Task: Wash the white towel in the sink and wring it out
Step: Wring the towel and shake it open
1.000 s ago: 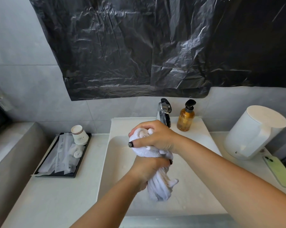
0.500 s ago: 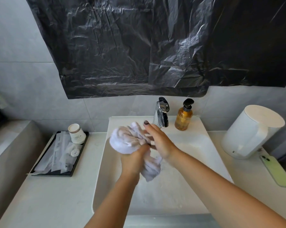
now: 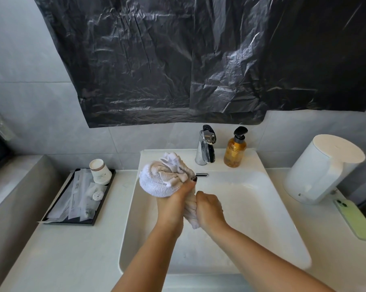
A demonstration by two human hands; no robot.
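From the head camera, a rectangular white ceramic sink (image 3: 283, 218) sits in a pale stone counter (image 3: 72, 249), and both bare hands work above its basin. The left hand (image 3: 173, 204) has its fingers wrapped tight around the middle of a white terry-cloth towel (image 3: 156, 182); its dark-painted thumbnail presses into the cloth. The towel's bunched upper end bulges out above this fist, over the sink's left rear corner, with ruffled edges poking up. The right hand (image 3: 209, 209) sits just beside the left, its fingers curled closed on the towel's twisted lower tail, of which a short stub pokes out below, between the two wrists. The towel hangs clear of the basin floor.

Behind the basin stand a chrome tap (image 3: 206, 146) and, just to its right, an amber pump bottle with a black top (image 3: 235, 149). On the counter to the left lies a black tray (image 3: 103, 207) holding wrapped sachets and an upturned paper cup (image 3: 100, 171). To the right stand a white cylindrical lidded appliance (image 3: 323, 169) and, near it, a pale green phone (image 3: 356, 218) lying face down. A crinkled black plastic sheet (image 3: 198, 60) hangs on the grey tiled wall above.
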